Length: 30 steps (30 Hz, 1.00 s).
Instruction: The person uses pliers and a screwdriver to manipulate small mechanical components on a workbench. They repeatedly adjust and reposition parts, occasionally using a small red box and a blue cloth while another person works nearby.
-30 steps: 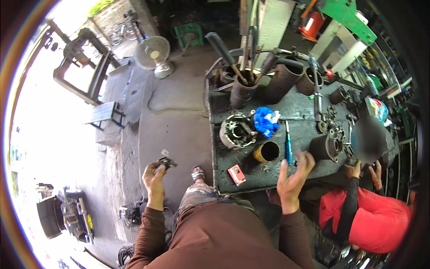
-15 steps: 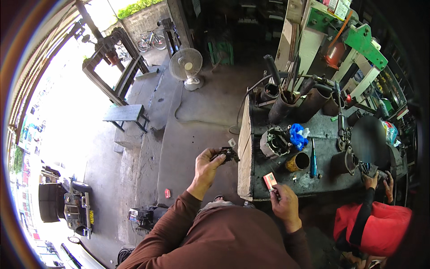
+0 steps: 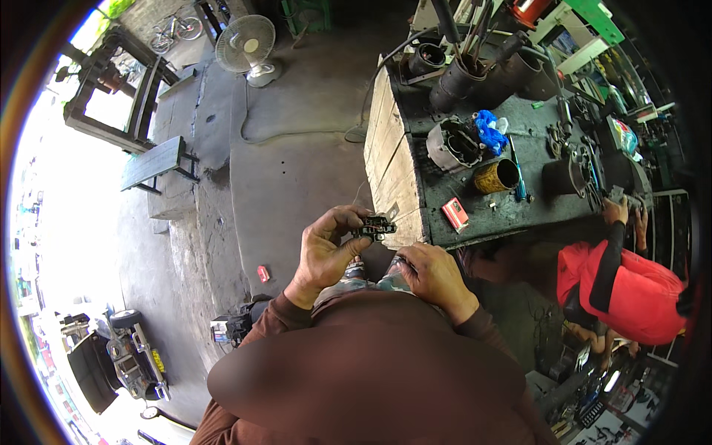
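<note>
My left hand [image 3: 326, 248] pinches a small black, greasy metal part [image 3: 377, 228] with notched edges between thumb and fingers, in front of the bench's near left corner. Just beyond it shows a small pale flat piece [image 3: 393, 211]; whether it is attached I cannot tell. My right hand [image 3: 437, 276] is closed beside it, lower and to the right, fingers curled together and pointing left; anything in its grip is hidden. A red and white small box [image 3: 455, 213] lies on the bench's near edge, apart from both hands.
On the dark bench [image 3: 445, 193] stand a round metal housing [image 3: 445, 144], a rusty yellow cylinder [image 3: 486, 179], a blue screwdriver [image 3: 521, 185] and a blue plastic bag [image 3: 489, 133]. A co-worker in red [image 3: 623, 289] works at the right end. A fan [image 3: 246, 44] stands on the floor.
My right hand has let go of the red and white box, now on the bench, and moved left toward my left hand. The view has shifted; my left hand still holds the black part.
</note>
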Each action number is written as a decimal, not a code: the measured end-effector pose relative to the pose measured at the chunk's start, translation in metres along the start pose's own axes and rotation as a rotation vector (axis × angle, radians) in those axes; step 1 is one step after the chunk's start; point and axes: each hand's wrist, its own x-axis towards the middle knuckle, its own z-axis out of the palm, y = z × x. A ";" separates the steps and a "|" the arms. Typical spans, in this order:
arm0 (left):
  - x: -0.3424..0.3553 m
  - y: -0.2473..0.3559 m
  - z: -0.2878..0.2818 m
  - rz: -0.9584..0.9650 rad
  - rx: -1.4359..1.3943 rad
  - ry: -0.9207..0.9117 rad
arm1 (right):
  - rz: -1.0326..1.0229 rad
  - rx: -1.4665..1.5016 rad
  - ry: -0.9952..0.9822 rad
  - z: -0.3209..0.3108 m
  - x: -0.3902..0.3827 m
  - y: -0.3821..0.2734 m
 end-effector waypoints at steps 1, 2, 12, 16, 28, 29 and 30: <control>0.001 0.000 -0.002 0.019 0.005 -0.023 | 0.003 -0.008 0.010 0.000 0.002 -0.001; 0.002 -0.001 -0.004 0.002 0.008 -0.032 | -0.012 -0.017 0.029 0.000 0.004 -0.001; 0.035 -0.019 -0.002 -0.188 -0.128 -0.128 | 0.343 0.452 0.276 -0.037 0.014 -0.009; 0.048 -0.030 0.012 -0.264 -0.158 -0.177 | 0.300 0.624 0.309 -0.057 0.023 -0.001; 0.089 -0.053 0.080 -0.321 -0.079 -0.221 | 0.441 1.031 0.232 -0.083 0.009 0.094; 0.092 -0.057 0.086 -0.329 -0.093 -0.212 | 0.460 1.092 0.231 -0.083 0.007 0.101; 0.095 -0.061 0.092 -0.325 -0.089 -0.225 | 0.523 1.128 0.226 -0.085 0.006 0.108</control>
